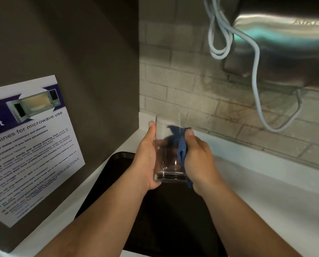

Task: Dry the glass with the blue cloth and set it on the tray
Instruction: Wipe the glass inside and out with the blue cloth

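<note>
A clear drinking glass (166, 160) is held upright in the air above the black tray (173, 219). My left hand (145, 160) wraps around its left side, thumb up near the rim. My right hand (199, 160) presses the blue cloth (181, 149) against the glass's right side, and part of the cloth hangs over the rim into the glass. The thick glass base sits level with my palms. The tray lies on the white counter below my forearms.
A dark wall panel with a microwave-use poster (30, 145) stands at the left. A steel hand dryer (284, 43) with looped white cables (220, 43) hangs at the upper right, over a brick-tile wall. White counter (266, 191) extends to the right.
</note>
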The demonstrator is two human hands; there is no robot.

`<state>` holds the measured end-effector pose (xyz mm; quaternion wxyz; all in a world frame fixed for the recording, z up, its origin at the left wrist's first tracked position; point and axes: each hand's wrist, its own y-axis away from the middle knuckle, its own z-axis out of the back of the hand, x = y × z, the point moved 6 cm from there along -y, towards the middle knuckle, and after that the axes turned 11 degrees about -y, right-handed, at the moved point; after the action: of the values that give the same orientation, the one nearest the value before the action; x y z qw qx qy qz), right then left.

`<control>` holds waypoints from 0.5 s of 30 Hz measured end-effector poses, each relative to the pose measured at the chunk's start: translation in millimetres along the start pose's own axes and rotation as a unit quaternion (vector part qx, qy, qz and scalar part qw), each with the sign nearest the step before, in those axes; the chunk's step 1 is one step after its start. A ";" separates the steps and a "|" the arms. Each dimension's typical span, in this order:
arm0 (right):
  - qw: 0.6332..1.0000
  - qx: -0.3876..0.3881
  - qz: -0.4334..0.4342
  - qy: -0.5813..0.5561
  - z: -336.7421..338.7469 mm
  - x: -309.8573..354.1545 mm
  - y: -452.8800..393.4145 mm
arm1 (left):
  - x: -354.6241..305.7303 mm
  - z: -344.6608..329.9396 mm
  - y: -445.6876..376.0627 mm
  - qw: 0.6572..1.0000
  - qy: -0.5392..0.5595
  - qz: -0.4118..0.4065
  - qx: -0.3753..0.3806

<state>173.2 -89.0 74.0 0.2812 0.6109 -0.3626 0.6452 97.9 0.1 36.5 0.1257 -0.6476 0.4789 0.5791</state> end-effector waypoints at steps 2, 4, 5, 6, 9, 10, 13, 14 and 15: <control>0.998 -0.001 0.046 0.049 -0.3 -7.0 12.7 | -0.9 5.3 1.4 0.995 -0.064 -0.002 -0.081; 0.996 0.017 0.065 0.050 -4.0 -7.7 20.7 | -4.1 8.6 5.2 0.979 -0.134 -0.023 -0.151; 0.995 0.025 0.076 0.060 -5.5 -5.7 22.6 | -5.1 8.5 6.6 0.974 -0.154 -0.029 -0.164; 0.994 0.026 0.086 0.069 -6.2 -3.1 23.7 | -5.3 6.8 7.7 0.974 -0.162 -0.029 -0.158; 0.989 0.013 0.121 0.085 -6.9 1.5 24.0 | -0.9 -4.2 6.5 0.985 -0.148 -0.012 -0.087; 0.986 0.007 0.130 0.101 -8.2 0.0 24.1 | -0.7 -6.1 6.0 0.987 -0.145 -0.013 -0.075; 0.979 -0.018 0.150 0.134 -10.8 4.8 19.9 | -2.9 -7.8 7.1 0.990 -0.122 -0.030 -0.060; 0.983 -0.034 0.139 0.116 -8.3 8.4 13.0 | -2.8 -8.7 8.8 0.992 -0.109 -0.031 -0.049; 0.987 -0.053 0.115 0.099 -3.9 11.2 2.8 | -2.1 -10.8 10.6 0.995 -0.088 -0.029 -0.032</control>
<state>167.6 -88.4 84.7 0.2714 0.4828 -0.4345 0.7103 96.8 -12.0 45.7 0.1634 -0.6113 0.4282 0.6452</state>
